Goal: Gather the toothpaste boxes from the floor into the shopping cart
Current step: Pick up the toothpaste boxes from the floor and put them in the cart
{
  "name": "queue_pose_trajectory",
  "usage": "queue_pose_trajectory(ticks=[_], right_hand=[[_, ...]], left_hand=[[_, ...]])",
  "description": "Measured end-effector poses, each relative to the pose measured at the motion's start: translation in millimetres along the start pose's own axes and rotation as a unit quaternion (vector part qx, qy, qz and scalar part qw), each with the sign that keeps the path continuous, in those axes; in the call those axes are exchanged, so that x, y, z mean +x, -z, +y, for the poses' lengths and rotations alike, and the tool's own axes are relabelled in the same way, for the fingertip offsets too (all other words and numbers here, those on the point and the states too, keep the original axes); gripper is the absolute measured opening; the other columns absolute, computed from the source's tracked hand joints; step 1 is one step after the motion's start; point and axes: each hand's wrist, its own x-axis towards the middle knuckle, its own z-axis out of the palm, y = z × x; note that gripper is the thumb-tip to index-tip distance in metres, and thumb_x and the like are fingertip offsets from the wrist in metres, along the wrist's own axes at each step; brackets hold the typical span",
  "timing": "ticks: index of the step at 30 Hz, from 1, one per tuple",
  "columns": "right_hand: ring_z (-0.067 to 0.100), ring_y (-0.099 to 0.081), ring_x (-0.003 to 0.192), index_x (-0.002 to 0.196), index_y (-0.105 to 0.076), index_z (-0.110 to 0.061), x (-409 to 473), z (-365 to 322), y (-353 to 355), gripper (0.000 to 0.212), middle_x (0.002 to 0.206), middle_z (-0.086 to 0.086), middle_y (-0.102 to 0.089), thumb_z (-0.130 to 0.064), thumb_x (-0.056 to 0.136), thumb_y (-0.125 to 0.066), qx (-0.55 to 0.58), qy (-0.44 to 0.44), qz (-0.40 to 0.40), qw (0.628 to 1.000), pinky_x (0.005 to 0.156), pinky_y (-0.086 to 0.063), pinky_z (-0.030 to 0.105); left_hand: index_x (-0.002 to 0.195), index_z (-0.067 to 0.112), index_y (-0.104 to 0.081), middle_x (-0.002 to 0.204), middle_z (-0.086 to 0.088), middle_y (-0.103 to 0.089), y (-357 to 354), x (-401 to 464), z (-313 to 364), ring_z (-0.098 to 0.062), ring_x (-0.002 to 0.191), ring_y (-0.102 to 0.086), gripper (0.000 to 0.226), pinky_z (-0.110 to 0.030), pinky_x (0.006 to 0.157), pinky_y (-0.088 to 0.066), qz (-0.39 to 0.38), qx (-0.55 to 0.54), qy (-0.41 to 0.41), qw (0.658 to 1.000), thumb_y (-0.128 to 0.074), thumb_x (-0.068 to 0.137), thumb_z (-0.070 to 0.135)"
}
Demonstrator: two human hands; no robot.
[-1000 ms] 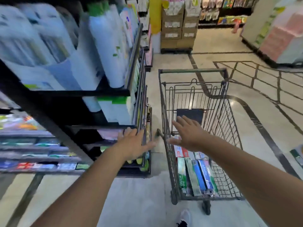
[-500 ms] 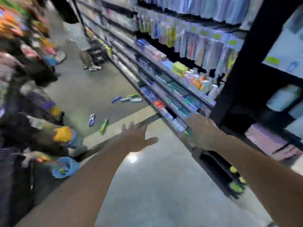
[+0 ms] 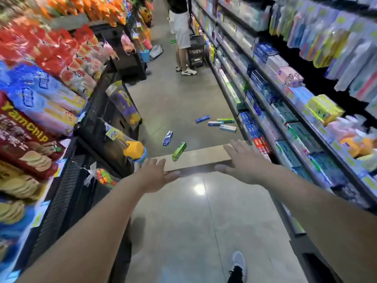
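On the near left shelf, a dark red snack bag [image 3: 22,139] carries the yellow words "Yam Chip", with white characters beneath them too blurred to read. The print on the blue bags [image 3: 38,92] above it, on the toothpaste boxes [image 3: 221,124] lying on the floor farther off, and on the right-hand shelf goods cannot be made out.

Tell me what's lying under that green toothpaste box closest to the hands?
The green box lies partly on the grey floor and partly on the pale tan strip crossing the aisle. Nothing else shows beneath it; the patch directly underneath is covered. Both hands, left and right, hold nothing.
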Motion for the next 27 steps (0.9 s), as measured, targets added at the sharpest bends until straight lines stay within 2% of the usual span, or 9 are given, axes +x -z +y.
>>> queue_pose_trajectory(ticks=[2, 7, 14, 20, 27], right_hand=[[0.023, 0.006, 0.151, 0.157, -0.007, -0.021, 31, 20, 15, 0.104, 0.164, 0.006, 0.003, -0.086, 0.076, -0.015, -0.003, 0.010, -0.007, 1.000, 0.120, -0.004, 0.045], [0.024, 0.005, 0.151, 0.157, -0.006, -0.019, 111, 62, 51, 0.095, 0.164, 0.008, 0.003, -0.079, 0.085, -0.022, -0.023, 0.031, -0.018, 0.999, 0.121, -0.003, 0.047], [0.025, 0.003, 0.151, 0.157, -0.008, -0.020, 228, 92, 83, 0.094, 0.164, 0.008, 0.000, -0.079, 0.085, -0.025, -0.033, 0.044, -0.035, 0.998, 0.119, -0.004, 0.047], [0.025, 0.002, 0.151, 0.156, -0.010, -0.019, 359, 115, 107, 0.092, 0.164, 0.007, 0.000, -0.078, 0.087, -0.026, -0.040, 0.028, -0.047, 0.998, 0.120, -0.006, 0.046], [0.025, -0.006, 0.150, 0.155, -0.013, -0.023, 493, 153, 152, 0.091, 0.163, 0.007, -0.010, -0.080, 0.085, -0.026, -0.015, -0.024, -0.040, 0.999, 0.120, -0.012, 0.046]], left_hand=[[0.150, 0.021, -0.028, 0.154, -0.005, -0.030, 19, 25, 4, -0.027, 0.143, -0.021, 0.092, -0.061, 0.111, -0.013, -0.005, -0.009, 0.023, 1.000, -0.025, 0.082, 0.081], [0.150, 0.021, -0.028, 0.153, -0.005, -0.032, 64, 91, 22, -0.026, 0.143, -0.023, 0.079, -0.056, 0.114, -0.014, 0.016, -0.037, 0.071, 0.997, -0.033, 0.090, 0.072], [0.152, 0.019, -0.020, 0.156, -0.007, -0.026, 105, 190, 19, -0.026, 0.144, -0.018, 0.081, -0.052, 0.114, -0.013, 0.003, -0.061, 0.071, 0.996, -0.034, 0.091, 0.070], [0.154, 0.018, -0.017, 0.157, -0.005, -0.024, 146, 326, -3, -0.024, 0.146, -0.016, 0.084, -0.054, 0.117, -0.011, -0.008, -0.070, 0.060, 0.996, -0.035, 0.090, 0.070], [0.153, 0.018, -0.020, 0.158, -0.006, -0.023, 227, 491, -18, -0.024, 0.147, -0.014, 0.085, -0.054, 0.117, -0.007, -0.009, -0.059, 0.012, 0.998, -0.035, 0.089, 0.072]])
